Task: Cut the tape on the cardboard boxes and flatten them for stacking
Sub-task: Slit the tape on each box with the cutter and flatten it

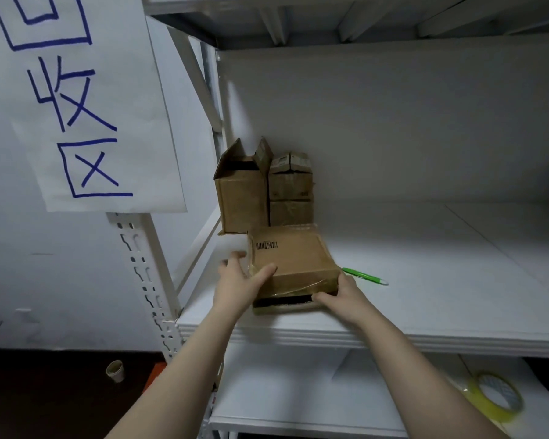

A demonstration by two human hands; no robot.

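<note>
The flat cardboard box (pixel 295 264) lies on the front-left part of the white shelf board (pixel 441 296), its near end close to the board's front edge. A barcode label (pixel 266 246) sits on the box top towards the board's rear-left. Clear tape covers the near end of the box, where a dark gap shows between the top and bottom panels. The left hand (pixel 240 278) holds the near-left corner of this box: the thumb lies across the top face and the fingers are spread along the left side wall. The right hand (pixel 341 294) grips the near-right corner: the thumb runs along the near edge and the fingers wrap round the right side, partly hidden. A green pen-shaped tool (pixel 365 276) with a white tip lies on the board, right of centre-front, just beyond the right hand; its type cannot be determined. In the board's rear-left corner stands an open-topped cardboard box (pixel 241 198) with its flaps raised. Two small cardboard boxes (pixel 290 191), one stacked on the other, stand against its right side. A roll of clear tape (pixel 495 396) rests on the lower shelf (pixel 282 391) beneath the board. A paper sign (pixel 76 106) with blue handwritten characters hangs above and left of the board. A paper cup (pixel 114 370) lies on the floor below and left of the board.
</note>
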